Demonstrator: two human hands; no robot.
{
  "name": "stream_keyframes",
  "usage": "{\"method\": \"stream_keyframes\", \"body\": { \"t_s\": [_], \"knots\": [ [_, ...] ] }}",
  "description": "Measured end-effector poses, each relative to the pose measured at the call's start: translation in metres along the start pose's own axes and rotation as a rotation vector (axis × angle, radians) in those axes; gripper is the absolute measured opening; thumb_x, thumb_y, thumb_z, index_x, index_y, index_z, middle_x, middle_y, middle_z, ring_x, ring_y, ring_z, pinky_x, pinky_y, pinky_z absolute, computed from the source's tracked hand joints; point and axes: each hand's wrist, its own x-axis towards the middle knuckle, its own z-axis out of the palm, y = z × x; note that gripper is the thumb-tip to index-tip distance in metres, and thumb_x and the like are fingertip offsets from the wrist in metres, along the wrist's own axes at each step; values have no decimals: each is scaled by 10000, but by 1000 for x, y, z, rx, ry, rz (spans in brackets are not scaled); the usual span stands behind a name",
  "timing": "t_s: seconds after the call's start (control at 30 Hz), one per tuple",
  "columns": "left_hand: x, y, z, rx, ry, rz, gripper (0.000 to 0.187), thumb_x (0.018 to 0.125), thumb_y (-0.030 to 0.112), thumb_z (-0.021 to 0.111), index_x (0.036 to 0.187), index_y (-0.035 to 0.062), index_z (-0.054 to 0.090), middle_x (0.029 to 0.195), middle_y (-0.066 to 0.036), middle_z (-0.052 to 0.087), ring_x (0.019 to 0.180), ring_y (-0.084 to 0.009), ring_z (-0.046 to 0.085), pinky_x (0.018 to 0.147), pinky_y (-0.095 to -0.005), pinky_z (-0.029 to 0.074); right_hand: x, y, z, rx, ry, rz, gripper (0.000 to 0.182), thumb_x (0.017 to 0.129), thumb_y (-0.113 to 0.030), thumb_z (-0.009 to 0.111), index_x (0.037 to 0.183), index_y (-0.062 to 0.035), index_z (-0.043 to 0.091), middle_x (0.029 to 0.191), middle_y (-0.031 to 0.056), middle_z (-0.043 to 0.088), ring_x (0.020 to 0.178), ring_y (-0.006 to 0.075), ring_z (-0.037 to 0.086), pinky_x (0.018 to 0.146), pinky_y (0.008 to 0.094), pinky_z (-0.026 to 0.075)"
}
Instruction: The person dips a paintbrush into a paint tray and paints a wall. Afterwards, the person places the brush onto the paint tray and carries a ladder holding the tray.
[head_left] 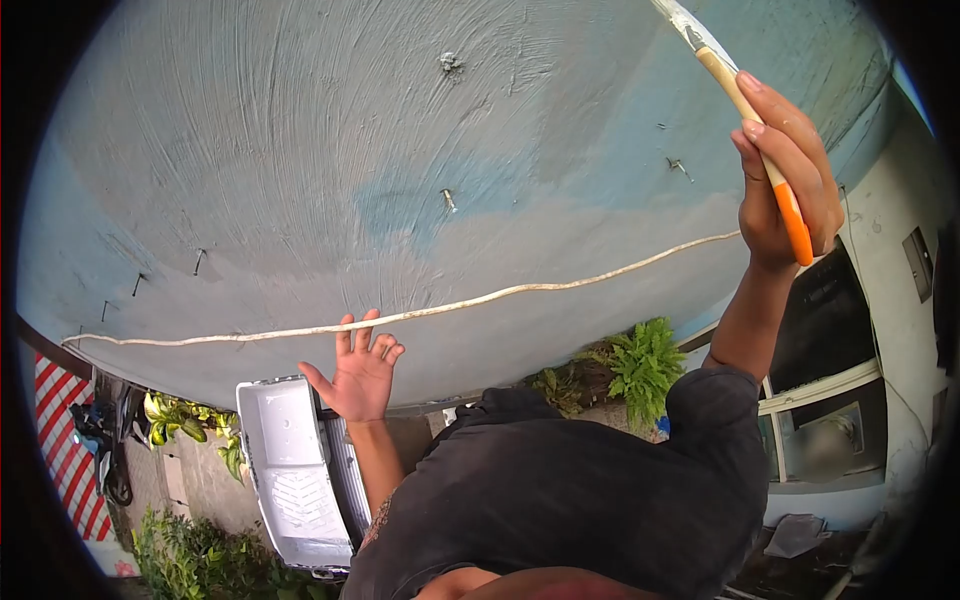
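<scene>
High on the right, my right hand (795,170) is closed round a paintbrush (728,80) with a wooden handle and an orange end. The brush's bristles point to the upper left, coated white and partly cut off by the frame's top. My left hand (362,380) is open, palm showing and fingers spread, holding nothing. Its fingertips overlap a pale cord (510,291) strung across the wall (270,190). Beside my left thumb is a white paint tray (283,415) with white paint in it. Brush strokes in grey cover much of the blue wall.
Nails and hooks (448,200) stick out of the wall. A fern (645,365) and other leafy plants (185,550) grow below. Red-and-white striped material (62,420) is at the far left. A window (825,380) lies at the right.
</scene>
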Motion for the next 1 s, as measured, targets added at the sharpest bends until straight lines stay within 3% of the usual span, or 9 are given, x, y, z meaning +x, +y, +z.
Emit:
{"method": "stream_keyframes", "body": {
  "t_s": [0.17, 0.33, 0.4, 0.53, 0.6, 0.73, 0.8, 0.9, 1.0],
  "knots": [
    [1, 0, 7, 48, -14, 9, 891, 935, 793, 331, 1499, 108, 416, 1530, -164, 439, 1116, -334, 582, 976, -526, 473, -17, 22, -3, -69, 31, 80, 193, 815, 7, 780, 988, -35, 705, 1097, 149, 748, 999, 260, 739, 836, 308, 603],
    [2, -1, 6, -9, -22, 17, 936, 921, 821, 302, 1495, 91, 418, 1529, -191, 432, 1109, -363, 577, 986, -533, 458, -17, 52, 11, -21, 63, 1, 199, 822, 19, 771, 998, -46, 708, 1104, 131, 746, 1024, 269, 729, 837, 312, 604],
    [1, -1, 4, 0, 0, 12, 932, 922, 819, 304, 1496, 93, 418, 1531, -188, 432, 1117, -365, 578, 981, -530, 464, -28, 54, 23, 61, 31, 67, 213, 792, 32, 777, 977, -46, 708, 1104, 129, 740, 1019, 285, 727, 828, 324, 607],
    [3, -1, 4, 10, -17, 18, 941, 921, 822, 296, 1498, 88, 413, 1528, -197, 436, 1121, -374, 586, 984, -530, 467, -66, 14, 31, 112, -139, 164, 215, 739, 53, 768, 920, -38, 698, 1059, 137, 731, 1008, 307, 721, 819, 357, 597],
    [2, 0, 3, 11, -14, 22, 944, 920, 823, 295, 1496, 85, 416, 1524, -201, 438, 1118, -377, 587, 985, -531, 467, -82, -20, 24, 226, -323, 263, 181, 764, 40, 756, 918, -35, 696, 1041, 128, 729, 974, 301, 722, 799, 360, 587],
    [3, -1, 6, -1, -12, 27, 950, 921, 824, 286, 1490, 75, 422, 1519, -214, 440, 1118, -380, 587, 981, -532, 470, -100, -47, 17, 394, -427, 442, 133, 795, 20, 748, 909, -27, 698, 1012, 122, 730, 916, 296, 716, 770, 359, 576],
    [4, 1, 8, 28, -30, 26, 922, 933, 806, 297, 1490, 82, 423, 1517, -196, 448, 1124, -367, 590, 980, -530, 474, -100, -39, 12, 547, -568, 593, 125, 801, 16, 749, 904, -16, 686, 1007, 135, 738, 861, 284, 711, 739, 363, 563],
    [3, 2, 9, 64, -42, 25, 893, 945, 788, 308, 1487, 88, 428, 1512, -179, 459, 1123, -355, 596, 974, -527, 481, -85, -7, 23, 548, -653, 590, 81, 833, -4, 735, 898, -16, 688, 991, 137, 743, 836, 262, 704, 733, 350, 553],
    [3, 2, 10, 73, -40, 33, 893, 944, 789, 309, 1480, 86, 434, 1506, -181, 465, 1111, -357, 601, 965, -527, 487, -39, 45, 6, 513, -532, 541, 66, 853, -8, 733, 909, -3, 699, 999, 125, 750, 875, 234, 708, 767, 329, 561]
  ]
}}
